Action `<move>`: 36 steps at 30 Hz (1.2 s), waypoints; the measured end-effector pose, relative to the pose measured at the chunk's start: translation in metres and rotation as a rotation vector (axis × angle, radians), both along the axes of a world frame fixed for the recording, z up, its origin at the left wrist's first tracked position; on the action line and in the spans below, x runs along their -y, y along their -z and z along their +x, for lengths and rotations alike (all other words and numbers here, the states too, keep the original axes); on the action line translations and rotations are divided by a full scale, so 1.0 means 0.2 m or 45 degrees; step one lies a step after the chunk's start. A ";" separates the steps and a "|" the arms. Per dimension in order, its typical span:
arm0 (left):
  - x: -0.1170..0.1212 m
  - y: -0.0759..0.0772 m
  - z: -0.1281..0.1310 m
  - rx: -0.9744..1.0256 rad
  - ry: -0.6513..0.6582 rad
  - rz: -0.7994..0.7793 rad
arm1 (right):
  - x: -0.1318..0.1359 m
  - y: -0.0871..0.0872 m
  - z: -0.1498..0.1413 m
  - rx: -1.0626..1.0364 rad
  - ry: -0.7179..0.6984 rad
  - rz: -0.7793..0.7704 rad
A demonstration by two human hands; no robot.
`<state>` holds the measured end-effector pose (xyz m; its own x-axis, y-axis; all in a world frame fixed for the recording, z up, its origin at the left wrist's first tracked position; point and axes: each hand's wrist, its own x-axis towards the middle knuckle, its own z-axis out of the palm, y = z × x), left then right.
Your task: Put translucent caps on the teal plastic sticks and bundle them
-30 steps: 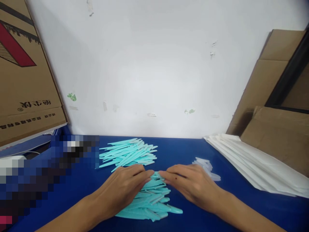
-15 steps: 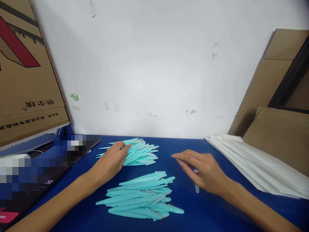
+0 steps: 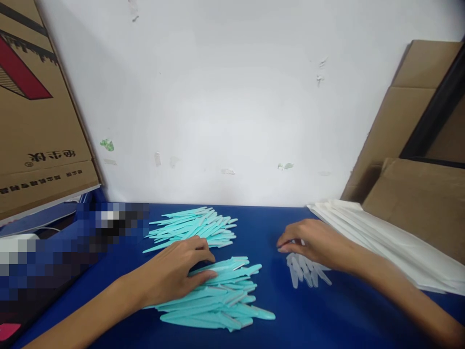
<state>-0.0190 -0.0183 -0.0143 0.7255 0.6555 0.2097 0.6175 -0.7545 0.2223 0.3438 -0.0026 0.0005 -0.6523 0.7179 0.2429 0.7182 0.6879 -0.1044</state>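
Observation:
My left hand [image 3: 179, 271] is over the left part of the near pile of turquoise eyebrow razors [image 3: 232, 300], its thumb and curled fingers apart above the upper razors. Thin metal blade edges show on some of these razors. Behind that hand lies the far pile of similar turquoise razors [image 3: 203, 225], with paler right ends. My right hand [image 3: 308, 240] is at the small heap of translucent plastic blade covers [image 3: 305, 269], thumb and fingertips pinched together at the heap's upper left. What those fingertips hold is too small to make out.
White sheets or bags [image 3: 385, 252] lie flat at the right, beside folded cardboard [image 3: 417, 208]. A printed cardboard box [image 3: 39, 126] stands at the left, above a dark, partly pixelated object [image 3: 43, 276]. The white wall [image 3: 225, 106] closes off the back of the blue table [image 3: 269, 223].
Both hands were together over the near pile, then parted. My left hand went to the far pile and came back to the near one. My right hand moved right to the covers and closed its fingertips.

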 end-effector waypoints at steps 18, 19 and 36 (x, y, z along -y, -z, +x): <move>-0.01 0.02 0.03 0.013 0.052 -0.028 | -0.02 0.06 0.01 -0.023 0.065 -0.267; -0.01 0.02 0.03 0.011 0.059 -0.022 | -0.02 0.06 0.00 -0.019 0.045 -0.239; -0.02 0.04 0.03 0.053 -0.041 0.041 | 0.06 0.05 -0.14 -0.099 -0.116 0.132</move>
<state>-0.0127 -0.0151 -0.0226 0.6941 0.6710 0.2608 0.6325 -0.7414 0.2242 0.3155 -0.0139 -0.0089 -0.6900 0.6249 0.3651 0.6448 0.7599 -0.0822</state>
